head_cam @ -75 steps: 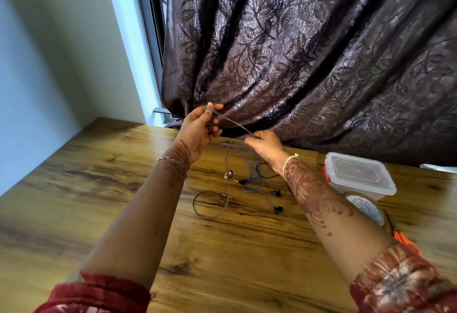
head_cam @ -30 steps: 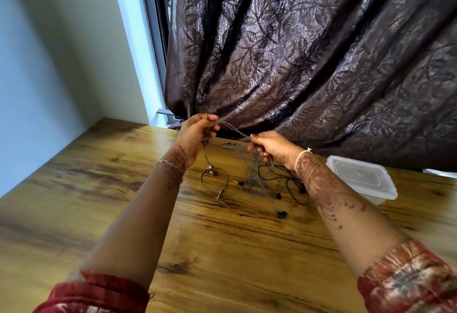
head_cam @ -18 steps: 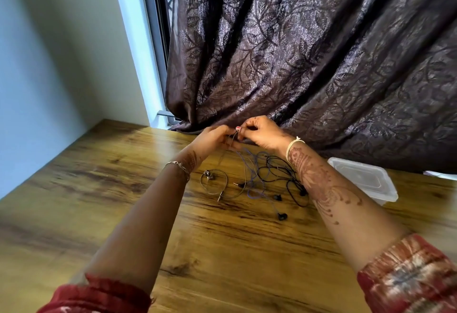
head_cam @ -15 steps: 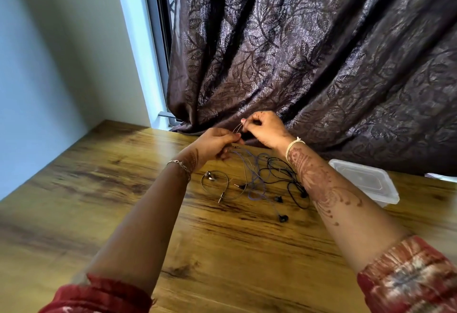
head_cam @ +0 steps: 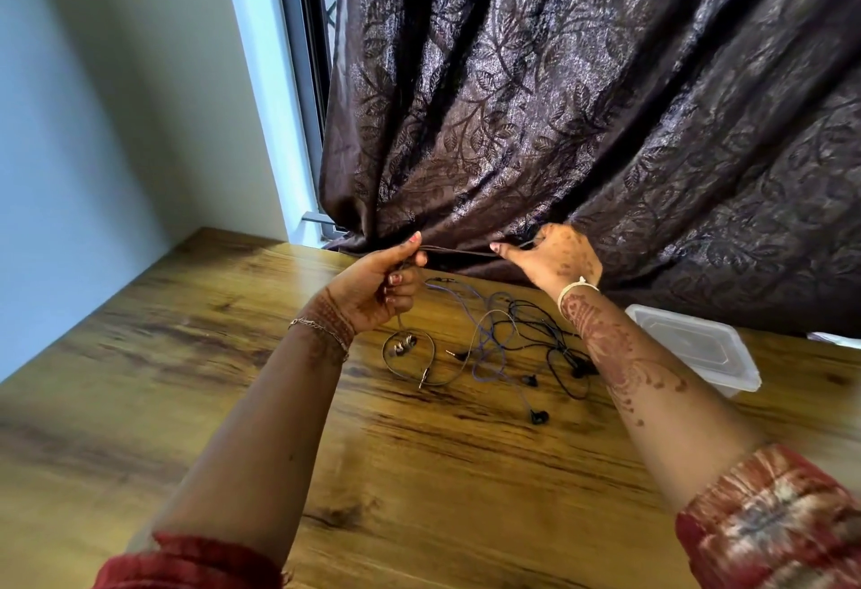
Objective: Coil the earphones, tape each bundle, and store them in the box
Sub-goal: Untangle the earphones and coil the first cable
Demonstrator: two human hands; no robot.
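My left hand point(head_cam: 379, 288) and my right hand point(head_cam: 556, 258) hold a thin grey earphone cable point(head_cam: 459, 253) stretched taut between them, above the far part of the wooden table point(head_cam: 233, 402). The cable hangs down from my left hand to a loop with metallic earbuds point(head_cam: 405, 346) and a jack plug lying on the table. Beside it lie a tangled blue earphone point(head_cam: 489, 332) and a black earphone point(head_cam: 550, 337). The clear plastic box point(head_cam: 694, 351) with its lid on stands at the right, partly behind my right forearm.
A dark patterned curtain point(head_cam: 582, 99) hangs right behind the table's far edge, close to both hands. A window frame point(head_cam: 303, 76) and a pale wall point(head_cam: 93, 122) are at the left.
My hands came together over the cables about half a second ago, then pulled apart; the grey cable is now stretched level between them. The loop on the table has shifted slightly.
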